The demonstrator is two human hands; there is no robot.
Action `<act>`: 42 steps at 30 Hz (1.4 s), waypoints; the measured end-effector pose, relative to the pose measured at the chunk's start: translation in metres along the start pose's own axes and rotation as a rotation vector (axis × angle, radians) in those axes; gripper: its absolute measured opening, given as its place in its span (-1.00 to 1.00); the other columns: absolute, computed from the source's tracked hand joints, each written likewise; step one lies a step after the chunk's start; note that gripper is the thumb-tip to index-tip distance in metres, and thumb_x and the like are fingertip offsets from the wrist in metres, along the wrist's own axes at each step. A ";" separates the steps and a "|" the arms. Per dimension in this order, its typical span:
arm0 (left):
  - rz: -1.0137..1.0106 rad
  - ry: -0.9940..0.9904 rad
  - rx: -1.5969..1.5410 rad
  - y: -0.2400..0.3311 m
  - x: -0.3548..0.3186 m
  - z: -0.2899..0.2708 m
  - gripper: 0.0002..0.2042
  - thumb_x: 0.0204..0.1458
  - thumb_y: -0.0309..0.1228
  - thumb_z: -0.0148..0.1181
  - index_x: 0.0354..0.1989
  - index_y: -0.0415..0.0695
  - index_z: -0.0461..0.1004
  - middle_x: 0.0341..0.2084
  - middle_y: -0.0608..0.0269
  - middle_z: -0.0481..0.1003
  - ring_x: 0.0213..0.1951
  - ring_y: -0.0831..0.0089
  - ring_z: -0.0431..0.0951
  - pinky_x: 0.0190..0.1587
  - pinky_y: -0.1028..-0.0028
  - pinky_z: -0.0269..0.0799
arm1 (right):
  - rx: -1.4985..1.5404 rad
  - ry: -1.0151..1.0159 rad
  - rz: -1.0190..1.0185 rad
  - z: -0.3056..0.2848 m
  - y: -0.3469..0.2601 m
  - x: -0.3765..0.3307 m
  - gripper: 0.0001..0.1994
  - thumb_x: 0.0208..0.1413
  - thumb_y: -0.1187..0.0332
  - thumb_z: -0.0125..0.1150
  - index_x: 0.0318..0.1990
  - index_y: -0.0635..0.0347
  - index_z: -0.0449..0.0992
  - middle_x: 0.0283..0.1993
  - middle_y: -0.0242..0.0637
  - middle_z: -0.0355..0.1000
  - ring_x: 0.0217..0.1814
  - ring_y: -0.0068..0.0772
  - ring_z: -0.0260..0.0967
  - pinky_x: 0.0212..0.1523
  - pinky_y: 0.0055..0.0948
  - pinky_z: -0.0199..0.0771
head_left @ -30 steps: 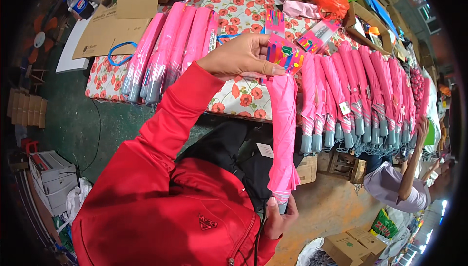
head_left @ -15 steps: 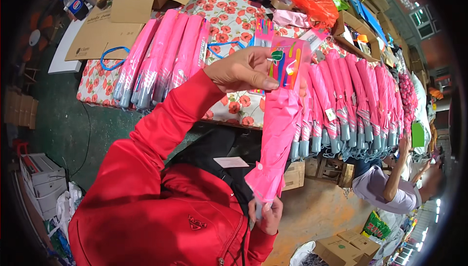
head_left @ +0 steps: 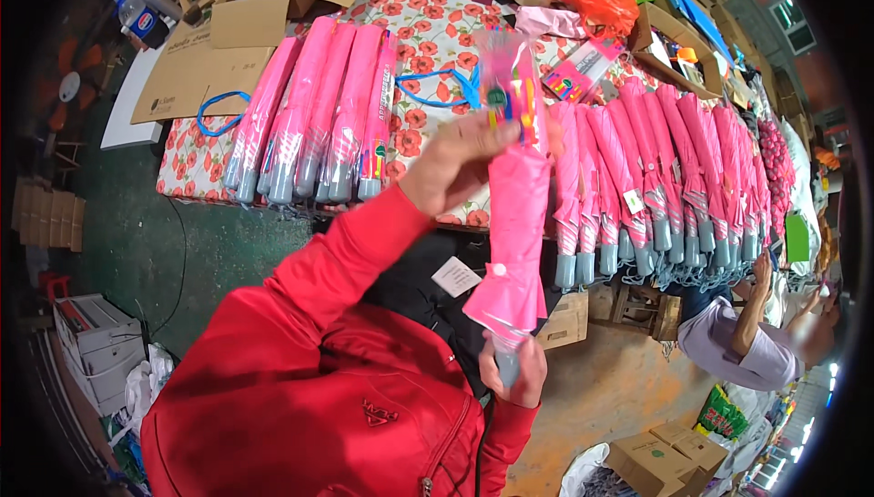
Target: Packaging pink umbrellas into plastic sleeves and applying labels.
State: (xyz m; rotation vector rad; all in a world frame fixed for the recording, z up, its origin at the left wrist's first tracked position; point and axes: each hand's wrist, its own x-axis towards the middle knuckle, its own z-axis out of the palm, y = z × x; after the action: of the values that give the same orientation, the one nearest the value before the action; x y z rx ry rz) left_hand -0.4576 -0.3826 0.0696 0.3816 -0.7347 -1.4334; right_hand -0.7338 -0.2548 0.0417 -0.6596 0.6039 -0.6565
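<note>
A folded pink umbrella [head_left: 519, 215] hangs upright in front of me, its pleats flaring at the lower end. My right hand [head_left: 517, 371] is closed around its grey handle [head_left: 506, 362]. Near its upper end, my left hand [head_left: 462, 156] pinches a clear plastic sleeve [head_left: 512, 65] with a bright multicoloured print. The sleeve's top stands crumpled above my fingers; how far down the umbrella it reaches is hard to make out. My left fingers are slightly blurred.
Sleeved pink umbrellas [head_left: 305, 110] lie on the poppy-patterned tablecloth [head_left: 437, 19] at left. More pink umbrellas [head_left: 669, 169] line the table at right, handles over the edge. Flat printed sleeves [head_left: 583, 69] lie behind. A person [head_left: 728, 342] works at far right. Cartons [head_left: 660, 461] stand on the floor.
My left hand has come down a little with the sleeve, nearer my right hand. The sleeve's print now looks narrower and bunched. The view has shifted slightly.
</note>
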 end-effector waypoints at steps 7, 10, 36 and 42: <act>-0.068 -0.012 0.055 0.000 -0.016 0.001 -0.47 0.19 -0.25 0.23 0.23 -0.37 0.35 0.10 -0.14 0.50 0.05 0.12 0.58 0.18 0.17 0.45 | -0.098 0.014 -0.091 0.013 0.001 0.009 -0.49 0.40 0.05 -0.13 0.05 0.47 0.37 -0.58 -0.19 0.34 -0.78 -0.61 -0.04 -0.75 -0.60 -0.02; -0.091 0.091 -0.189 0.006 -0.015 -0.006 -0.43 0.19 -0.22 0.25 0.26 -0.36 0.32 0.11 -0.14 0.49 0.07 0.13 0.58 0.17 0.19 0.47 | -0.566 0.323 -0.238 0.033 0.001 0.015 -0.59 0.40 0.19 -0.09 0.07 0.47 0.36 -0.51 -0.15 0.39 -0.70 -0.59 0.04 -0.67 -0.63 0.06; -0.054 0.302 0.030 -0.006 -0.037 -0.010 -0.59 0.16 -0.41 0.22 0.14 -0.35 0.43 0.00 -0.04 0.54 -0.04 0.29 0.58 0.02 0.36 0.53 | -0.071 0.025 0.045 0.003 -0.004 0.003 -0.59 0.40 0.12 -0.05 -0.03 0.36 0.50 -0.58 -0.37 0.31 -0.70 -0.67 -0.03 -0.68 -0.65 -0.11; -0.035 0.496 -0.139 -0.004 -0.038 -0.014 -0.59 0.20 -0.42 0.14 0.19 -0.33 0.38 0.01 -0.05 0.52 -0.10 0.32 0.57 -0.07 0.41 0.54 | -0.216 0.017 0.128 -0.009 0.001 0.004 -0.64 0.38 0.21 -0.01 0.01 0.39 0.47 -0.47 -0.29 0.39 -0.56 -0.57 0.16 -0.48 -0.64 0.20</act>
State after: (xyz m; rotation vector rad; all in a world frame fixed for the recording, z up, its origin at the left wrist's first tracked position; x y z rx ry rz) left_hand -0.4505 -0.3491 0.0487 0.6149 -0.2273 -1.3380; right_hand -0.7370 -0.2606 0.0336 -0.8098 0.7334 -0.4814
